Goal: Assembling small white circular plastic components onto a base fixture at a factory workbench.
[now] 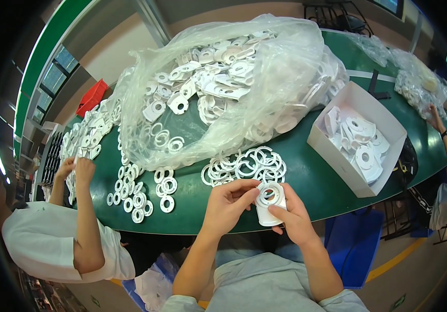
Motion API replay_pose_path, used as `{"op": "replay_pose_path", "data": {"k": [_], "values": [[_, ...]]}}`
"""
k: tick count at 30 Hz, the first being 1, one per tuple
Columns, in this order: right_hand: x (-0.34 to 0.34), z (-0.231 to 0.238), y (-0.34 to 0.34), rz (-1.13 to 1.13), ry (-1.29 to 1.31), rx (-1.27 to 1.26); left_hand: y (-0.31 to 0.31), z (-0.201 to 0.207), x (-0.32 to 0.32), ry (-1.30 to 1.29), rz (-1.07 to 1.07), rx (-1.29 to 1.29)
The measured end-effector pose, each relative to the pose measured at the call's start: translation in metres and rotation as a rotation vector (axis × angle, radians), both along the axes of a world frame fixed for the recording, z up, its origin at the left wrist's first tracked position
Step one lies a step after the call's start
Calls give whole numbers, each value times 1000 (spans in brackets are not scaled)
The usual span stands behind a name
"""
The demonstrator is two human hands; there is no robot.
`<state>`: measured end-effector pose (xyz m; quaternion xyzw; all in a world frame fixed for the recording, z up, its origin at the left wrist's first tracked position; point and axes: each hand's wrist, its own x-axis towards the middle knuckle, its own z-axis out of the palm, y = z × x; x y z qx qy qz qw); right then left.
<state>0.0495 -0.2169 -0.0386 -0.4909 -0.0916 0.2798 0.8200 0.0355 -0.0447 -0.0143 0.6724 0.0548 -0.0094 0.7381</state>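
Holding a white holed plate [266, 215] in the right hand [296, 217], and touching its upper left edge with the left hand [228, 205]! Working right at the near edge of the green counter [297, 162], just short of a pile of white rings [248, 166]. Facing a big clear bag [289, 54] of white parts [230, 83], with a white box [339, 167] at right.

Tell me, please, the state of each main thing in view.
White plate: held, ringed face upward
Right hand: closed on the plate
Left hand: bent, at plate's edge
Clear plastic bag: open, contents showing
White box: open, partly filled
Ring heap: loose, outside bag
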Motion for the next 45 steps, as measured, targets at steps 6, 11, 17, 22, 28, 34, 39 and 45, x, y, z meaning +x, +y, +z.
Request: {"op": "replay_pose_path", "data": {"k": [6, 11, 17, 22, 28, 34, 39, 45], "values": [[-9, 9, 13, -135, -57, -29, -4, 0, -8, -51, 67, 12], [-7, 3, 6, -87, -121, -108, -6, -3, -12, 13, 29, 30], [-8, 1, 6, -130, -142, -125, -10, -7, -16, -22, 47, 48], [-10, 3, 8, -156, -160, -116, -14, -7, -21, -85, 96, 141], [-9, -6, 10, -197, -169, -91, -11, -6, -28, -145, 116, 201], [-5, -8, 5, -116, -386, -181, -6, 7, -19, -346, 2, 371], [-5, -7, 3, -85, -428, -198, -3, 9, -19, -381, -23, 417], [-5, -6, 2, -62, -388, -181, -6, 6, -22, -402, -17, 422]]}}
